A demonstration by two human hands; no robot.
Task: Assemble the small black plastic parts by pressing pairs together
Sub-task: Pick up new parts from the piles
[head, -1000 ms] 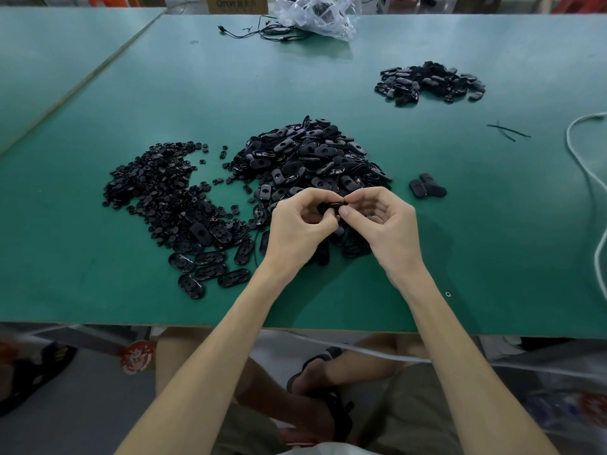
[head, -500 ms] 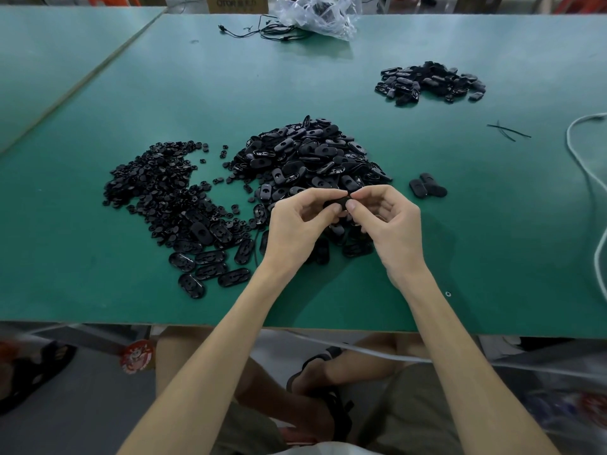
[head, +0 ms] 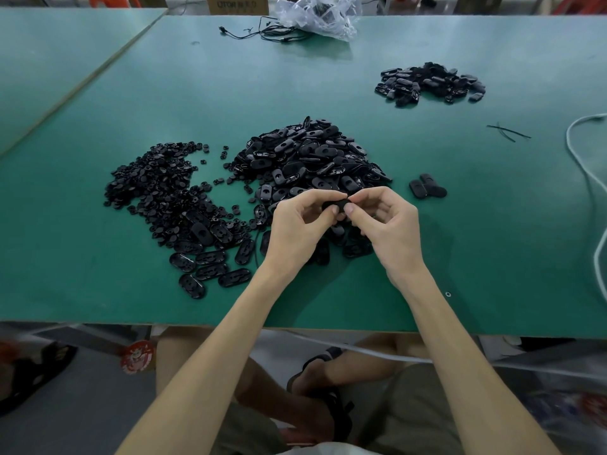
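My left hand (head: 297, 229) and my right hand (head: 387, 229) meet above the near edge of the middle heap, both pinching one small black oval part (head: 338, 205) between thumbs and forefingers. Most of that part is hidden by my fingertips. Behind my hands lies a big heap of black oval shells (head: 308, 159). To the left spreads a heap of smaller black pieces (head: 157, 185). Several oval parts (head: 207, 267) lie flat in front of that heap.
The green table (head: 460, 241) carries a few black oval parts (head: 427, 187) right of my hands and a pile of parts (head: 430, 83) at the far right. A white cable (head: 588, 178) runs along the right edge. Black wires (head: 272, 32) and a plastic bag (head: 318, 14) lie at the back.
My hands have lifted slightly and moved a little right, still working the same black part between the fingertips. The heaps have not moved.
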